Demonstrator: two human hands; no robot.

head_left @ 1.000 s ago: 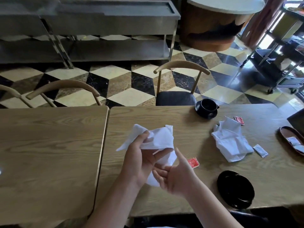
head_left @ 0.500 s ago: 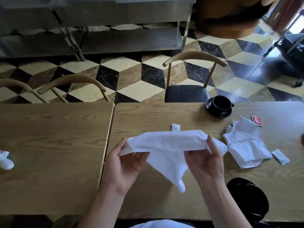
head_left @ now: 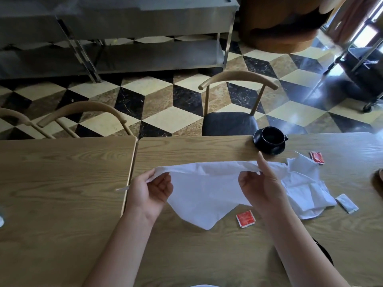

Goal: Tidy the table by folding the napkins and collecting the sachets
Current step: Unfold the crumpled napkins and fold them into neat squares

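Note:
A white napkin [head_left: 205, 195] hangs stretched above the wooden table [head_left: 186, 255], one corner drooping down to the wood. My left hand [head_left: 148, 194] pinches its left end and my right hand [head_left: 262, 189] pinches its right end. A second white napkin [head_left: 304, 187] lies crumpled on the table just right of my right hand. A red sachet [head_left: 245, 218] lies below the held napkin's right side. Another red sachet [head_left: 316, 157] sits further back on the right. A white sachet [head_left: 346, 203] rests beside the crumpled napkin.
A black cup on a saucer [head_left: 270, 140] stands at the table's far edge. A black plate [head_left: 323, 255] shows behind my right forearm. A second wooden table [head_left: 62, 193] adjoins on the left. Chairs [head_left: 230, 112] stand across the table, a steel shelf unit behind them.
Both hands have pulled the bunched napkin apart into a stretched sheet and then raised it slightly. The view has shifted left and down; the red sachet under the napkin shows again.

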